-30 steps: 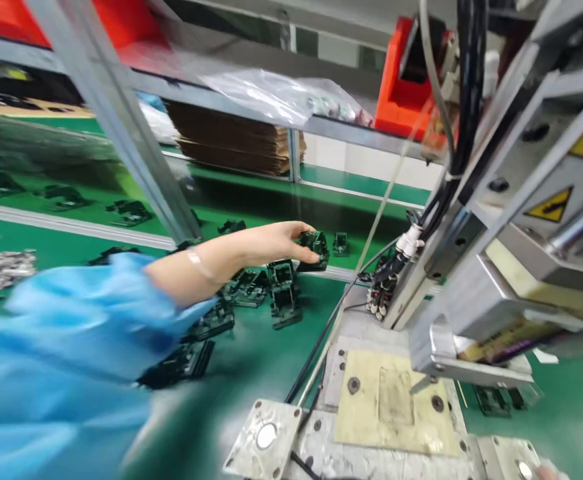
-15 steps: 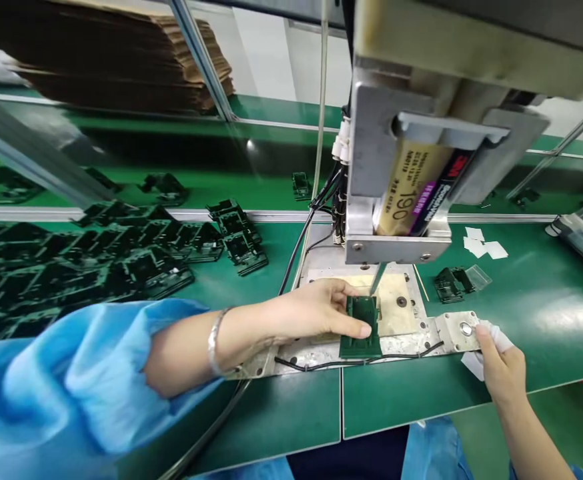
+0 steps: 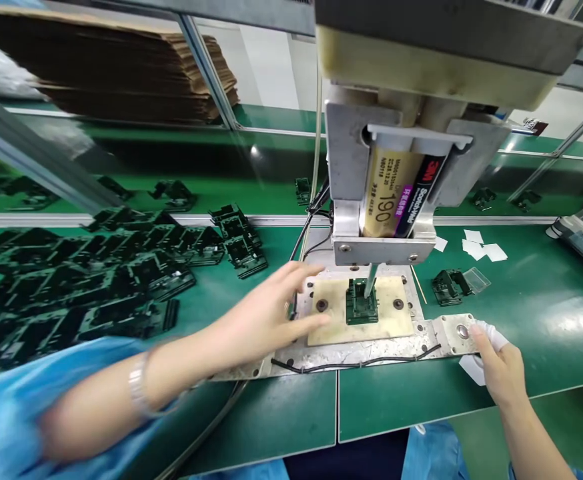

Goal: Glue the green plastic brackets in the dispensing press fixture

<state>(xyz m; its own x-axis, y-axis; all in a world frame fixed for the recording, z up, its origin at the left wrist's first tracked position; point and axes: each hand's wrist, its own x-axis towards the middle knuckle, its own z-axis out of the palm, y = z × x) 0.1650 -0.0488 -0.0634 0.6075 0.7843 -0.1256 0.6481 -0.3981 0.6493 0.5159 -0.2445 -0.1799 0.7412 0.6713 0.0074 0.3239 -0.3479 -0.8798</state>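
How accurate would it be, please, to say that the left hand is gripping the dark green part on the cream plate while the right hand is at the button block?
The grip is wrong: the head view shows the left hand open and clear of the dark green part; the rest holds.

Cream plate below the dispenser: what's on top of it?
A dark green part sits on the cream plate, between two dark bolts. The nozzle points down over the part; whether it touches is unclear. The plate's surface beneath the part is covered.
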